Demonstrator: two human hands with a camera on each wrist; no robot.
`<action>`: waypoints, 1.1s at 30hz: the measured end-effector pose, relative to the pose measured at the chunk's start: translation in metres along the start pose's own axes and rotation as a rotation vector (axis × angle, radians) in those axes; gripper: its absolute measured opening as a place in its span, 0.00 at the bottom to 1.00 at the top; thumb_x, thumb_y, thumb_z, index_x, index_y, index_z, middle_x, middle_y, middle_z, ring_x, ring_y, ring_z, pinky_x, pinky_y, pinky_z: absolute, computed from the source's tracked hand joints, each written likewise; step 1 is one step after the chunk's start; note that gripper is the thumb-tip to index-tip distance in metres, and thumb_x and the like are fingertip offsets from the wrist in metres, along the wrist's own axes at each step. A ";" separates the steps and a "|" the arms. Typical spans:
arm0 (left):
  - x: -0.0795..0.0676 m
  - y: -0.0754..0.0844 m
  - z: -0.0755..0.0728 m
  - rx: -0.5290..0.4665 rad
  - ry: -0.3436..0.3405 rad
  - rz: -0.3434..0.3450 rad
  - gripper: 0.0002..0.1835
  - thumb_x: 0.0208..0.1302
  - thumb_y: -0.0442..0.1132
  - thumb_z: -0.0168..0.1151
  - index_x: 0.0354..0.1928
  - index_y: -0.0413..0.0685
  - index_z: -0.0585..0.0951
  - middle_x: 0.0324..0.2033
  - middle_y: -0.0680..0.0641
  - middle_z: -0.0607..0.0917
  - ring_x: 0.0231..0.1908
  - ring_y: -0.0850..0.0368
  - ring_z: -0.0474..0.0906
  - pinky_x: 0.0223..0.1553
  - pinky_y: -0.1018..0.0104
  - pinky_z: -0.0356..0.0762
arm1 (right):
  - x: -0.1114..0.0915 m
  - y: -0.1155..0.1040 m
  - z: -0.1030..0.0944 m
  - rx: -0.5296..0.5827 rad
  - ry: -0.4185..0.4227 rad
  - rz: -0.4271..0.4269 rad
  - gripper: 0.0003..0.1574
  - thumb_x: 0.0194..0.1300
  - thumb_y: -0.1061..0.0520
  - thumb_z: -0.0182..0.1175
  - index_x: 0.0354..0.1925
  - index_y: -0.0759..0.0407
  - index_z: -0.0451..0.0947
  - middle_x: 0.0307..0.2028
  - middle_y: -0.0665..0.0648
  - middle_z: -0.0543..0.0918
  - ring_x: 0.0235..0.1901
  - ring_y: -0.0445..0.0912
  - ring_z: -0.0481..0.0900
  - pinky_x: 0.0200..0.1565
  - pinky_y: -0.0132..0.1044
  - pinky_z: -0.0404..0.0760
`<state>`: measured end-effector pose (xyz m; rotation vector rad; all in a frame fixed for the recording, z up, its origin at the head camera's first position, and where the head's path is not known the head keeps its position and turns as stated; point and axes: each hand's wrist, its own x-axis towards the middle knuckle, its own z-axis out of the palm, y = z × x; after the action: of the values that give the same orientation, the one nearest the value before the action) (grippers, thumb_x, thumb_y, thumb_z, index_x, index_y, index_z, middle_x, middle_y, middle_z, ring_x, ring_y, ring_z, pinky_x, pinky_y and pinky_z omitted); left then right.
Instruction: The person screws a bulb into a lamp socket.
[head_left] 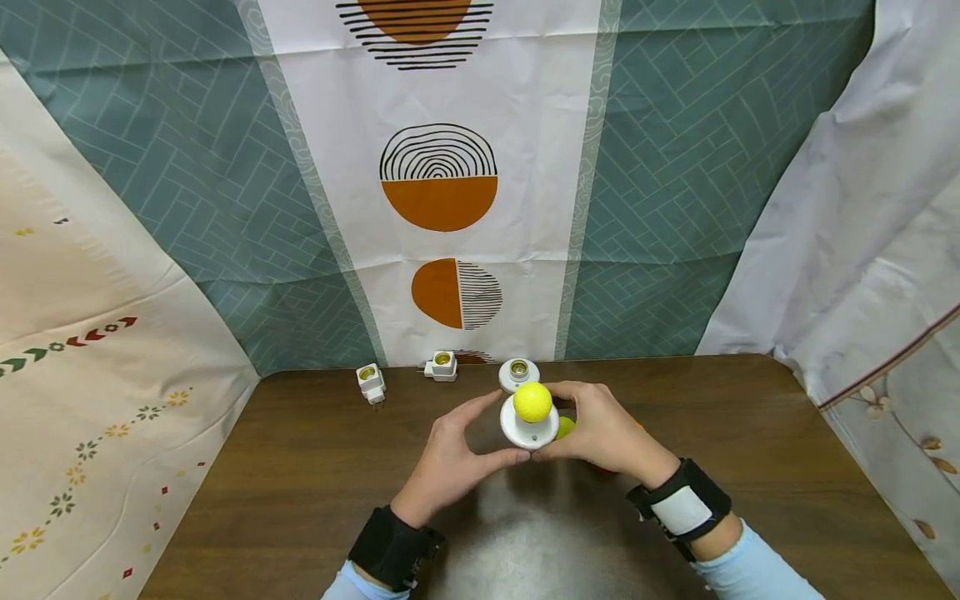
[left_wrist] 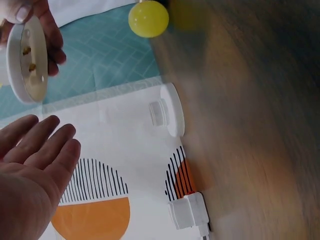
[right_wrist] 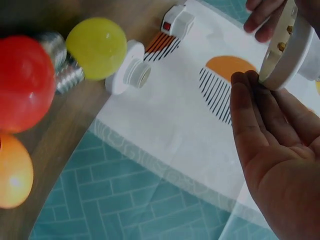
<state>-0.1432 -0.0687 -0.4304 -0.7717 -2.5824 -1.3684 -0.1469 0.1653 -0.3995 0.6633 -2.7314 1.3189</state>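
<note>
In the head view a round white bulb holder carries a yellow bulb, raised in front of me between both hands. My right hand grips the holder's rim between thumb and fingers. On its other side is my left hand, thumb and forefinger spread and their tips close to the rim. Seen from the left wrist, the left fingers are straight, with a gap to the holder. The holder's flat underside shows brass-coloured contacts. In the right wrist view, the right fingertips meet the rim.
Another round holder stands at the table's back edge. Two white plug-in sockets lie left of it. Beyond my right hand are a red bulb, an orange bulb and a yellow bulb. Patterned cloth hangs behind the table.
</note>
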 end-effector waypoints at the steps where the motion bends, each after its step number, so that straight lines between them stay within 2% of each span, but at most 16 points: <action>1: 0.000 0.000 -0.001 0.005 0.004 -0.013 0.43 0.44 0.65 0.68 0.64 0.61 0.68 0.59 0.62 0.69 0.59 0.65 0.63 0.55 0.57 0.64 | 0.000 0.001 -0.002 0.003 0.010 0.001 0.49 0.30 0.38 0.77 0.54 0.46 0.74 0.47 0.37 0.76 0.46 0.33 0.73 0.47 0.34 0.72; 6: 0.000 -0.002 -0.006 0.028 0.034 -0.079 0.40 0.49 0.67 0.63 0.64 0.65 0.67 0.59 0.61 0.69 0.59 0.63 0.63 0.55 0.56 0.64 | -0.002 0.009 -0.019 -0.027 0.076 0.026 0.49 0.33 0.38 0.76 0.55 0.48 0.73 0.49 0.40 0.76 0.48 0.37 0.73 0.49 0.42 0.72; 10: 0.000 -0.006 -0.007 0.069 0.082 -0.118 0.38 0.51 0.68 0.61 0.63 0.63 0.68 0.59 0.61 0.69 0.58 0.64 0.63 0.55 0.57 0.64 | -0.004 0.023 -0.037 -0.074 0.113 0.060 0.51 0.34 0.37 0.76 0.57 0.51 0.71 0.50 0.44 0.76 0.48 0.41 0.73 0.48 0.43 0.73; 15: -0.001 -0.011 -0.008 0.119 0.136 -0.135 0.36 0.53 0.65 0.61 0.61 0.55 0.71 0.57 0.56 0.72 0.57 0.61 0.66 0.54 0.57 0.66 | -0.008 0.054 -0.063 -0.141 0.165 0.122 0.51 0.34 0.37 0.75 0.56 0.56 0.71 0.47 0.51 0.78 0.45 0.45 0.75 0.45 0.43 0.74; 20: -0.001 -0.018 -0.010 0.158 0.156 -0.184 0.34 0.55 0.60 0.63 0.59 0.48 0.73 0.55 0.51 0.75 0.55 0.57 0.69 0.53 0.57 0.67 | -0.015 0.086 -0.083 -0.193 0.235 0.183 0.49 0.37 0.36 0.74 0.54 0.57 0.72 0.45 0.54 0.79 0.42 0.48 0.76 0.42 0.46 0.75; 25: -0.002 -0.023 -0.012 0.177 0.156 -0.234 0.33 0.55 0.56 0.64 0.57 0.44 0.74 0.54 0.47 0.75 0.55 0.54 0.69 0.53 0.56 0.67 | -0.021 0.114 -0.094 -0.225 0.268 0.235 0.46 0.39 0.37 0.73 0.53 0.56 0.72 0.44 0.55 0.80 0.40 0.48 0.77 0.40 0.44 0.75; 30: -0.002 -0.025 -0.012 0.197 0.148 -0.252 0.31 0.56 0.55 0.65 0.57 0.42 0.74 0.53 0.47 0.76 0.54 0.53 0.70 0.53 0.57 0.67 | -0.026 0.137 -0.100 -0.325 0.276 0.261 0.41 0.40 0.36 0.73 0.46 0.57 0.72 0.34 0.56 0.78 0.31 0.49 0.72 0.30 0.42 0.71; 33: -0.003 -0.025 -0.012 0.203 0.141 -0.254 0.31 0.55 0.54 0.65 0.56 0.41 0.75 0.52 0.47 0.76 0.54 0.53 0.70 0.53 0.57 0.67 | -0.030 0.149 -0.101 -0.369 0.273 0.286 0.41 0.40 0.36 0.73 0.43 0.62 0.72 0.32 0.59 0.77 0.29 0.51 0.71 0.29 0.43 0.69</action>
<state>-0.1549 -0.0909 -0.4431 -0.3139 -2.7197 -1.1444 -0.1935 0.3343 -0.4517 0.0613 -2.7913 0.8212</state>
